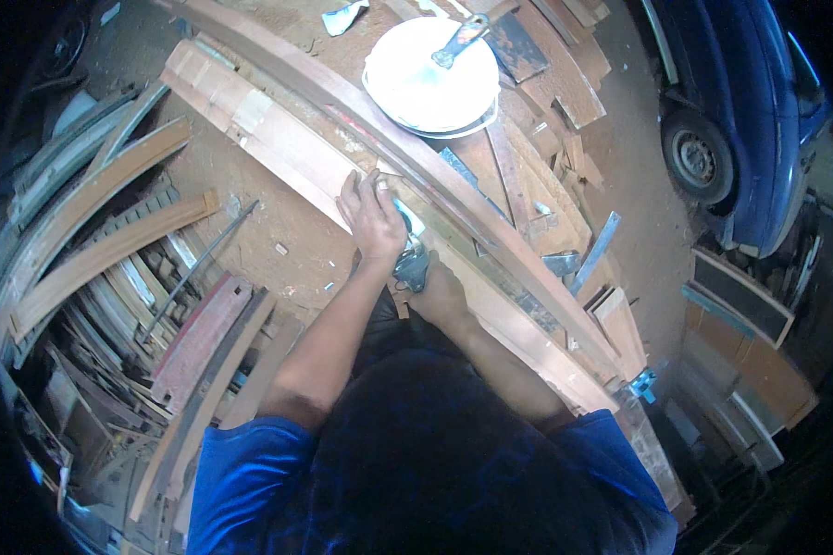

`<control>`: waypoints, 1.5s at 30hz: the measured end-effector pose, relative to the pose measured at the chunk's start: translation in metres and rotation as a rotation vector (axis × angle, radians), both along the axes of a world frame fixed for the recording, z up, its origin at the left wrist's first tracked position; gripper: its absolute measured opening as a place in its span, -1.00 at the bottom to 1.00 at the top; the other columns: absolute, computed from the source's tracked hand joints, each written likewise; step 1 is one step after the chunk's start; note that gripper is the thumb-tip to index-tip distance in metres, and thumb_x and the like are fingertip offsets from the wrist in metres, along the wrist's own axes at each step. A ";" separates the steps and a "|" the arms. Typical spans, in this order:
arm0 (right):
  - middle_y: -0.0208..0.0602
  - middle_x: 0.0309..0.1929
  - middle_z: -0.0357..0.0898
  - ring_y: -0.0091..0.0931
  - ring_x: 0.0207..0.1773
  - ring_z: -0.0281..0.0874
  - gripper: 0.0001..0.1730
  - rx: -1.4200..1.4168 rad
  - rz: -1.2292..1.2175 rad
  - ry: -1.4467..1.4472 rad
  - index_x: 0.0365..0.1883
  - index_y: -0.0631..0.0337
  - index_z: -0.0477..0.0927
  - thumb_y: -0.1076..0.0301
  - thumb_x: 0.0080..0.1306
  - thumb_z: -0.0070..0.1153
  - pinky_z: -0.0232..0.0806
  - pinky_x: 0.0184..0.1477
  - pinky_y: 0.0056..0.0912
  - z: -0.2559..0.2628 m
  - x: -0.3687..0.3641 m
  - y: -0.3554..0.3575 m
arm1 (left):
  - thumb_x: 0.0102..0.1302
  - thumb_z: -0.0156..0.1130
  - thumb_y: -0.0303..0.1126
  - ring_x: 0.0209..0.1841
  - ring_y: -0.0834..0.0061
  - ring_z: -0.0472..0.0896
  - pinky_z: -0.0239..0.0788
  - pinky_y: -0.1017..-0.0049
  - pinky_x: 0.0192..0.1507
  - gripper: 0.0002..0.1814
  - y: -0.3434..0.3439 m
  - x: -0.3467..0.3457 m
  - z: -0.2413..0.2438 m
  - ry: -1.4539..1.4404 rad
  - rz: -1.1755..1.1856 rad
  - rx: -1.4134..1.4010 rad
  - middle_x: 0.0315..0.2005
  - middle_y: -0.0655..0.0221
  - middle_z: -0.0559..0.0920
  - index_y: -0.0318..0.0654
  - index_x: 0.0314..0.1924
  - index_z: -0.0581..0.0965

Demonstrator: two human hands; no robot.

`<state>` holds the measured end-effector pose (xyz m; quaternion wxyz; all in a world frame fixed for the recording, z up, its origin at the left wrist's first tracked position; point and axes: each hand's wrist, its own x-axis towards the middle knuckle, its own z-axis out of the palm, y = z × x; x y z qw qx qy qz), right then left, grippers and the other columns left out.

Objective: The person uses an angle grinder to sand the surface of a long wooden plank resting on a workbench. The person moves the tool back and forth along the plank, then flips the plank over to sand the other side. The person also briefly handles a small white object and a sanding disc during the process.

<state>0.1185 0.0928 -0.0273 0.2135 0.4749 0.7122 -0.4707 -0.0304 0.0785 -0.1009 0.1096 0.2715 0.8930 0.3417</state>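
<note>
My right hand (442, 291) is closed around the rear of a dark tool with a bright metal body (412, 262), which looks like a hand plane. My left hand (373, 220) lies at its front end, fingers stretched over a long pale wooden board (298, 163). The left palm and fingers hide part of the tool, so their hold on it is unclear. The board runs diagonally from upper left to lower right, in front of my body. Along its far side lies a long, thicker timber beam (451, 184).
Beyond the beam stands a white bucket (416, 83) with a worn-handled tool (461, 41) on top. A blue clamp (642, 386) sits at the beam's lower right end. Stacked planks (111, 229) fill the left. A blue car (743, 118) is parked at right.
</note>
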 end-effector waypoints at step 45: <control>-0.10 0.03 0.75 -0.34 0.09 0.71 -0.30 -0.015 -0.151 0.518 0.17 0.34 0.59 0.30 0.04 0.50 0.48 0.18 -0.26 0.069 0.039 -0.008 | 0.56 -0.47 0.45 0.63 0.04 0.12 -0.04 0.14 0.64 0.07 -0.120 -0.080 0.026 -1.632 0.249 0.804 0.58 -0.13 0.13 -0.44 0.62 -0.03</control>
